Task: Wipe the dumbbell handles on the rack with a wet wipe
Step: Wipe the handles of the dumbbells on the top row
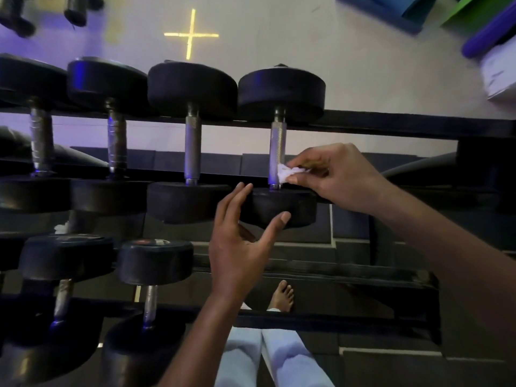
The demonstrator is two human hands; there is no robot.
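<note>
Right hand (339,177): fingers and thumb pinched together on a crumpled white wipe (287,173), pressing it against the right side of a handle (277,152), low down, just above the near weight head.

Left hand (240,241): fingers spread apart and holding nothing; fingertips and thumb touch the near head (282,209) of the same dumbbell, seemingly to steady it.

Dumbbell in hand: last on the right of the upper rack (391,127) tier, lying across the two rails, knurled steel handle spanning the gap between them.

Other stock, upper tier: three more dumbbells to the left, handles (192,146) bare to view; whether any is already wiped cannot be told. Lower tier, toward the left end: two smaller dumbbells (150,277) in view. A scrap of white shows between the tiers at far left; too blurred to identify.

Beyond the rack: pale floor with a yellow cross (191,34), blue and green mats (418,12) at the far right corner. Below: pale trouser legs, one bare foot (282,296).

Handling note, a judgement: the wipe meets only one side of the bar. To clean well, wrap it round the handle, run it end to end along the knurling, and twist to reach the far side. The left hand should brace the head so the dumbbell does not roll on the rails. Then move leftward, handle by handle.
</note>
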